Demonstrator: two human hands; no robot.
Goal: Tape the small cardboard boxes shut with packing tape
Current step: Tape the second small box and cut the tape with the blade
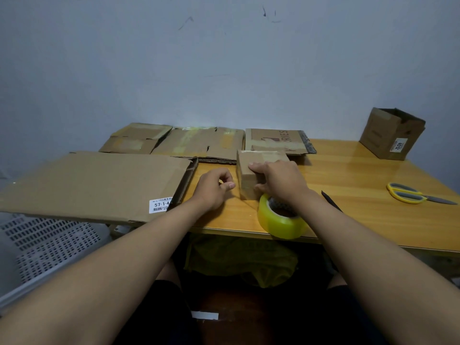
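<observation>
Right hand [278,180] clamps the small box [251,175] steady near the tabletop's [348,170] front edge; left hand [214,188] pinches, perhaps a tape end.

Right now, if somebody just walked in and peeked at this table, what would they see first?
Probably the two hands in the middle: the right hand has a grip on a small cardboard box, while the left hand pinches something thin beside it. Next, the shiny yellow tape roll at the table's near edge, under the right wrist. Then the yellow scissors lying far right.
</observation>
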